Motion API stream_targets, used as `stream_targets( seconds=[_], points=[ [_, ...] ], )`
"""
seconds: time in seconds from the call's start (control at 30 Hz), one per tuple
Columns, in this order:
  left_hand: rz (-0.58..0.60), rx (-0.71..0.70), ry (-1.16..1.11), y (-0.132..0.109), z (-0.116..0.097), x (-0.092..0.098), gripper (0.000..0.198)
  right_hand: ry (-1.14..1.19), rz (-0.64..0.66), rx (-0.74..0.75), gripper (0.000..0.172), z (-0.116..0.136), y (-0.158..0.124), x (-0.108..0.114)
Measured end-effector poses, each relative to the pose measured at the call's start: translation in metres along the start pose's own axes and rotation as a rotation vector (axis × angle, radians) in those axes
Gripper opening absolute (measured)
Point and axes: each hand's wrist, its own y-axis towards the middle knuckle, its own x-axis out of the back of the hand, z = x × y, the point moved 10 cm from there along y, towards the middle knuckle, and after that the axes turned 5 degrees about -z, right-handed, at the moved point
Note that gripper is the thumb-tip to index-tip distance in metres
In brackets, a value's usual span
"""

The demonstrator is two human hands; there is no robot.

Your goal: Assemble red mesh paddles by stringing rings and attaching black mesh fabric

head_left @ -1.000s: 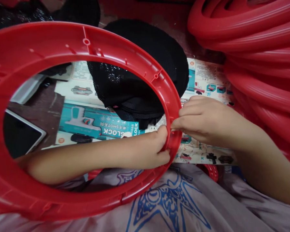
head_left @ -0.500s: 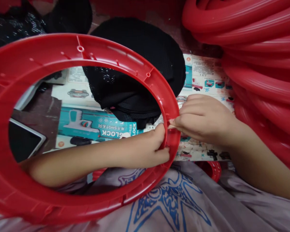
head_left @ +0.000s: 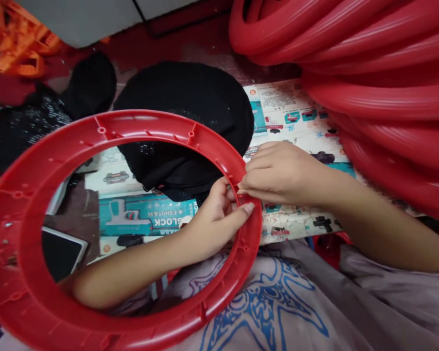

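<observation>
A large red plastic ring (head_left: pixel 32 180) rests tilted across my lap. My left arm passes through its opening, and my left hand (head_left: pixel 215 214) grips the ring's right rim, thumb on top and fingers curled behind it. My right hand (head_left: pixel 278 173) comes from the right, its fingertips pinched together at the same spot on the rim. What they pinch is too small to make out.
A tall stack of red rings (head_left: pixel 369 83) fills the right side. Black mesh fabric (head_left: pixel 190 107) lies heaped on printed toy cartons (head_left: pixel 296 117) behind the ring. A dark tablet (head_left: pixel 60 251) shows through the opening. Orange plastic parts (head_left: pixel 18 44) sit far left.
The view has tilted so the ring sits lower in frame. My left hand shifted its grip up the rim, thumb now stretched over the edge; my right hand stays pinched there.
</observation>
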Motion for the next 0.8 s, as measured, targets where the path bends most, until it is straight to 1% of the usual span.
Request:
stream_targets(
  seconds=[0.1, 0.2, 0.3, 0.37, 0.43, 0.5, 0.6, 0.67, 0.73, 0.8],
  points=[
    [-0.021, -0.046, 0.133, 0.004, -0.001, 0.008, 0.036, 0.068, 0.096, -0.091, 0.029, -0.01, -0.002, -0.004],
    [0.002, -0.09, 0.337, 0.003, -0.003, 0.013, 0.043, 0.183, 0.186, -0.22, 0.025, -0.019, -0.007, -0.006],
    [0.052, -0.1, 0.538, 0.0, -0.003, 0.011, 0.052, 0.311, 0.22, -0.411, 0.02, -0.027, -0.011, -0.008],
    [0.073, -0.094, 0.612, -0.001, -0.004, 0.009, 0.054, 0.329, 0.237, -0.525, 0.019, -0.03, -0.014, -0.01],
    [0.088, -0.075, 0.649, -0.003, -0.004, 0.007, 0.051, 0.293, 0.265, -0.563, 0.019, -0.027, -0.016, -0.012],
    [0.128, -0.08, 0.661, -0.006, -0.005, 0.001, 0.05, 0.214, 0.268, -0.501, 0.019, -0.02, -0.013, -0.009],
    [0.259, -0.152, 0.651, -0.012, -0.011, -0.015, 0.051, 0.034, 0.199, -0.284, 0.023, -0.005, -0.006, 0.003],
    [0.335, -0.208, 0.639, -0.016, -0.015, -0.024, 0.052, -0.06, 0.148, -0.168, 0.031, 0.003, -0.003, 0.009],
    [0.389, -0.224, 0.64, -0.019, -0.015, -0.028, 0.053, -0.101, 0.126, -0.121, 0.037, 0.004, -0.004, 0.01],
    [0.429, -0.219, 0.642, -0.021, -0.014, -0.029, 0.055, -0.109, 0.111, -0.105, 0.037, 0.004, -0.005, 0.011]
  ],
)
